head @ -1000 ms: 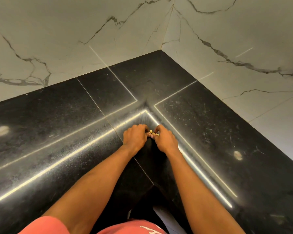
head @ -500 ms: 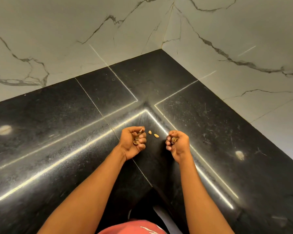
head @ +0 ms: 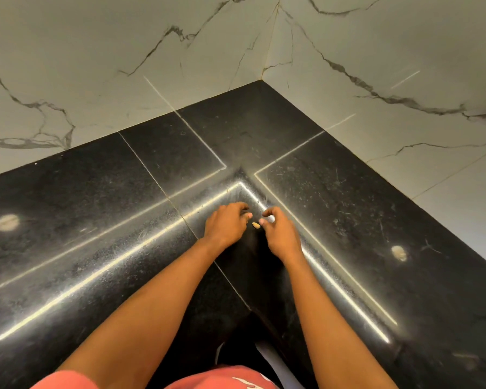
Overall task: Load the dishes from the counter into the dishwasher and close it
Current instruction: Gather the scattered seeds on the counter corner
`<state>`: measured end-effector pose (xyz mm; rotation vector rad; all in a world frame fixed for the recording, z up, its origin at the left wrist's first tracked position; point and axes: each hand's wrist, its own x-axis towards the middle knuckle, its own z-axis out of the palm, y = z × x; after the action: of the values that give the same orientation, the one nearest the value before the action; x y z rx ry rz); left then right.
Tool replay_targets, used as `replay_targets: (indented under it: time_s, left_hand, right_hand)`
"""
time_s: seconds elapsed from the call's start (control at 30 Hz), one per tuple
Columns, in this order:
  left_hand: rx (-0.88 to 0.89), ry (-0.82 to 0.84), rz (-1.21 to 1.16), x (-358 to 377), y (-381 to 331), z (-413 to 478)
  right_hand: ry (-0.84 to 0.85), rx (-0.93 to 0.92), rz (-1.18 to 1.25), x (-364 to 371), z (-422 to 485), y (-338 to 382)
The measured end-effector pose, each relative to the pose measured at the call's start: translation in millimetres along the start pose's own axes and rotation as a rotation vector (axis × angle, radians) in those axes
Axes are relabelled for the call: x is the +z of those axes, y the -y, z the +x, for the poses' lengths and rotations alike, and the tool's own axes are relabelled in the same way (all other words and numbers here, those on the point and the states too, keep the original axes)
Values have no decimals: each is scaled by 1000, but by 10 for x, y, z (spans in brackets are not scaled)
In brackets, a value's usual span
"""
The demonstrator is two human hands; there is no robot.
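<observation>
No dish and no dishwasher is in view. Both hands are over the inner corner of a black stone counter (head: 348, 209). A small tan shell piece (head: 255, 225) lies on the counter between them. My left hand (head: 226, 226) is palm down with its fingers curled just left of the piece. My right hand (head: 278, 234) is palm down too, with thumb and forefinger curved toward the piece and the thumb tip right next to it. What either palm holds is hidden.
White marble-look walls (head: 124, 51) close the counter at the back and right. The L-shaped front edge (head: 236, 293) runs under my forearms. Bright strips and two round spots on the stone are light reflections.
Half a second ago both hands were turned up, apart, with shell pieces in them and two pieces on the counter. They have turned palm down and closed in; one piece shows now.
</observation>
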<state>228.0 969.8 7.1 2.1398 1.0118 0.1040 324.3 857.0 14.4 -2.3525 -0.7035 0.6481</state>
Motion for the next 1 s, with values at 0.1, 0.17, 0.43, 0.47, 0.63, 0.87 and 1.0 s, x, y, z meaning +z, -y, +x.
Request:
replay_targets:
  time_s: [0.1,0.17,0.43,0.47,0.63,0.87,1.0]
  left_hand:
    - [99,30,278,0,18,30]
    - [113,15,316,7,7,45]
    - [88,-80,244,24,17,62]
    - [91,-73,237,36,40,69]
    - [188,-34,315,96,178,75]
    - [262,-9,502,49,144,38]
    - [-109,0,-214,116,-31,-39]
  right_hand:
    - [33,-26,-239,56,-32,11]
    - [41,-31,-291,79,-29,22]
    - [15,-77,-409,90,-30,130]
    - [14,-84,-429,98,-31,135]
    - [-18,-150,-581,128,-67,159]
    - [-24,11,-330,177,-84,142]
    - [39,282,491,113,-106,165]
